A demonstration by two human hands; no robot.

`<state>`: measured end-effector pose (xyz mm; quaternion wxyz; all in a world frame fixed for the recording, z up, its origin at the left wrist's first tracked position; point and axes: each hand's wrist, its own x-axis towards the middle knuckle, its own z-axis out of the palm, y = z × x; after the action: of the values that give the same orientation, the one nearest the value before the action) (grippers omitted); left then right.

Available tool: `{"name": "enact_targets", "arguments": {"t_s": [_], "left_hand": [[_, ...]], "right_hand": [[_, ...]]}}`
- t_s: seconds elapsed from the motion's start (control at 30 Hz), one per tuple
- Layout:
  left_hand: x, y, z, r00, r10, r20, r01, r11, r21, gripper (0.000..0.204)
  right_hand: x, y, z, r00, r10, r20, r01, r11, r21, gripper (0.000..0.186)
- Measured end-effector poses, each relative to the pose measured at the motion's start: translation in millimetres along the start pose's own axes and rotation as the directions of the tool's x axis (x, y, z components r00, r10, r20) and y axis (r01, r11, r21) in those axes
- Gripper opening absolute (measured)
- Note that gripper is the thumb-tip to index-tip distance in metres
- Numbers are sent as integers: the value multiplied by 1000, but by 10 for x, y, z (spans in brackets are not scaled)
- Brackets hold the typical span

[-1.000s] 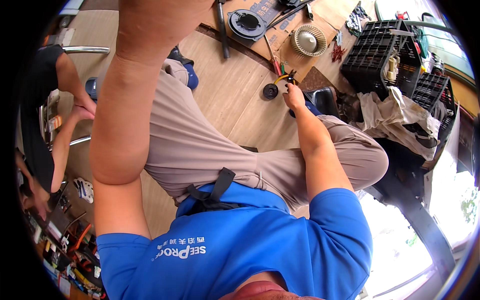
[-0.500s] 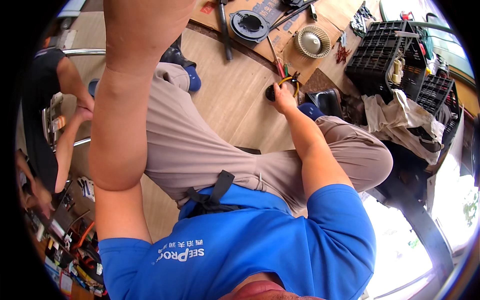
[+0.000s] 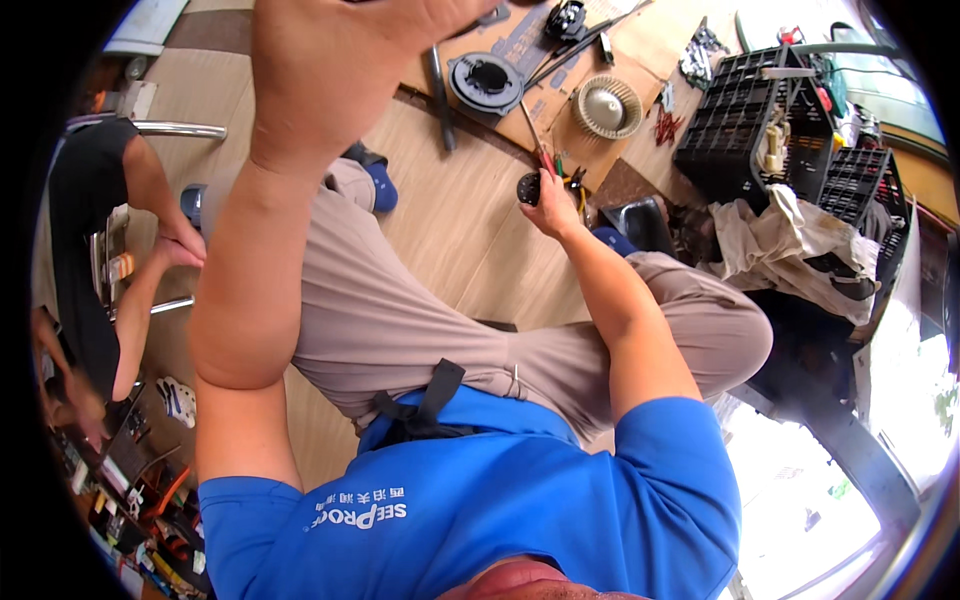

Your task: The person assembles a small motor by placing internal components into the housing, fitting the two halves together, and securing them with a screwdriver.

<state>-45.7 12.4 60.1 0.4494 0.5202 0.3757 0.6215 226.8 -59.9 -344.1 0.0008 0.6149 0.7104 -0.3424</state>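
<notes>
The right hand (image 3: 553, 208) has its fingers clamped on the edge of a small black round part (image 3: 529, 188), just over the floor (image 3: 465, 255) near the front edge of a big card (image 3: 648, 50). The left hand (image 3: 335, 75) is up high and very big in the view. Its fingertips run past the top edge, so I cannot tell if they are apart or together. The left arm hides part of the floor. Right by the right hand are a red tool handle (image 3: 546, 163), a green one (image 3: 558, 166) and pliers (image 3: 577, 182), partly hidden by the hand. On the card sit a black ring (image 3: 486, 83) and a pale fan wheel (image 3: 608, 107). A black stick (image 3: 440, 110) lies across the card's edge, and red bits (image 3: 667, 128) lie beside it on the right. A shoe (image 3: 642, 222), a cloth (image 3: 775, 240) and a black crate (image 3: 722, 125) crowd the right side. Another person's hands (image 3: 182, 245) are at the left.
</notes>
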Motion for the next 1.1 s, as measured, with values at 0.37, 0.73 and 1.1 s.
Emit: {"name": "enact_targets", "arguments": {"t_s": [0.37, 0.73, 1.1], "left_hand": [[-84, -267, -12, 989, 98, 112, -114, 983, 146, 70], [-236, -260, 155, 905, 4, 426, -143, 945, 295, 81], [-260, -384, 310, 895, 58, 442, -238, 900, 365, 80]], "right_hand": [[-281, -1038, -2806, 876, -436, -207, 421, 900, -115, 76], [-1189, -1766, -3796, 783, -493, -379, 570, 812, 122, 82], [-1227, -1890, -3659, 728, -586, -356, 647, 759, 73, 83]]}}
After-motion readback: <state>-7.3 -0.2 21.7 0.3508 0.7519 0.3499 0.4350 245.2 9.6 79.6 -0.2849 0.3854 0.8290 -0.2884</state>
